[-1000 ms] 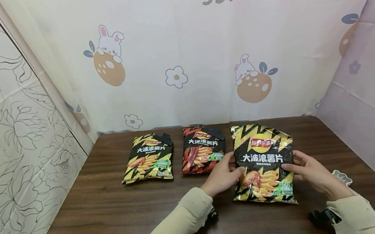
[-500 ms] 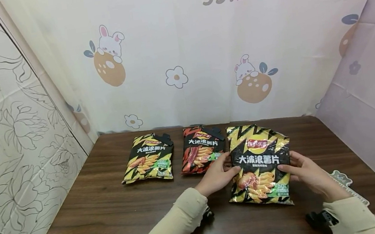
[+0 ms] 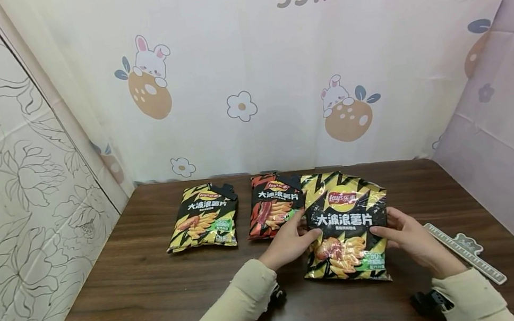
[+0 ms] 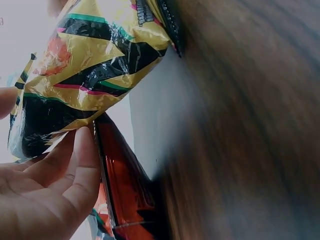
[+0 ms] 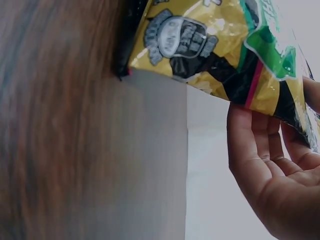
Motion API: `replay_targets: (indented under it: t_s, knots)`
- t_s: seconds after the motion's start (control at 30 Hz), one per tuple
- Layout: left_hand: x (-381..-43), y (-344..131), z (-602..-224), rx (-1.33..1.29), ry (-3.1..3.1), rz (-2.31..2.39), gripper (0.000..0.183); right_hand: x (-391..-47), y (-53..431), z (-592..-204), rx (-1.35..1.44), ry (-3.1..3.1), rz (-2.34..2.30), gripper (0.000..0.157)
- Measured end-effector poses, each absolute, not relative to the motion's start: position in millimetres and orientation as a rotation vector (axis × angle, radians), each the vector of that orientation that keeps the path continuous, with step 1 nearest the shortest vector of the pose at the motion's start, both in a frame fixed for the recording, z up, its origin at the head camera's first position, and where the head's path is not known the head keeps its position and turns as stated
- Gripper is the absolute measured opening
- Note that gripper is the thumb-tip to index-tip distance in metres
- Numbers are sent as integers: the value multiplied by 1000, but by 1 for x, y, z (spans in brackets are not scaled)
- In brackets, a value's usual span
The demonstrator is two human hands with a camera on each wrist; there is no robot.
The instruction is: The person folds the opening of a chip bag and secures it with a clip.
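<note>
At the brown table (image 3: pixel 148 297), left hand (image 3: pixel 286 242) and right hand (image 3: pixel 413 240) pinch the yellow crisp bag (image 3: pixel 344 227) between them, thumbs on its front, red bag (image 3: pixel 270 210) just beyond the left! Light, slick, crushable, it seems; side edges suit gentle holding.

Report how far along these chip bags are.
Looks done: a yellow bag and a red bag lie side by side toward the table's back. In hand: the front bag, held at its sides by the left grip and right grip. Probably left: releasing it beside the red bag, since both sides are gripped.
</note>
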State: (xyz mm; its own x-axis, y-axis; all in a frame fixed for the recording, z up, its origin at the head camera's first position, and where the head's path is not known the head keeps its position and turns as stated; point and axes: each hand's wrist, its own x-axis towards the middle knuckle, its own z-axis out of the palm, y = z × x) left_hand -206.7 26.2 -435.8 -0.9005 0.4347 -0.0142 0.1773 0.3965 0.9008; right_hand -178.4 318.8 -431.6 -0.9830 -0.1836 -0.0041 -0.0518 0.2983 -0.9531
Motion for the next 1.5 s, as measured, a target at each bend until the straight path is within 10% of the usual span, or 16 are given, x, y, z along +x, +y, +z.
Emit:
replay_targets:
  t_s: [1.5]
  knots:
    - [-200,-33,-439,449,2459,1603,84,-193,253,-432,-311,2380,-1793,54]
